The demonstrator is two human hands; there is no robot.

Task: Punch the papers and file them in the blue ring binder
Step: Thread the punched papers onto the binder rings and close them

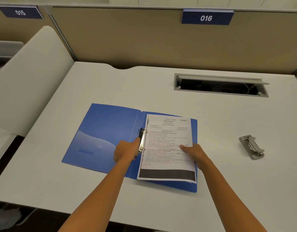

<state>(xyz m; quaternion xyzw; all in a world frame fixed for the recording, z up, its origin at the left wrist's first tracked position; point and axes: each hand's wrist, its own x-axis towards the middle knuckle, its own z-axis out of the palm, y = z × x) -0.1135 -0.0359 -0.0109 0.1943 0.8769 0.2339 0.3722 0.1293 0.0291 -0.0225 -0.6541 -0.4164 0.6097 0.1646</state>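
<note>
The blue binder [111, 131] lies open on the worktop [161, 91], the left hand [126, 151] curled at its ring clip [142, 139], the right hand [193, 153] pinching the papers' [167, 148] right edge, and the hole punch [252, 146] off right.

A pale worktop [94, 91] sits inside a cubicle, backed by a tan partition [127, 39] that carries a blue sign reading 016 [206, 17]. A second blue sign, 015 [20, 12], hangs on the neighbouring bay to the left, beyond a cream side divider [32, 72]. Set into the worktop's far right is an open cable hatch [219, 85] with its grey lid tipped up and cords dimly visible inside.
</note>
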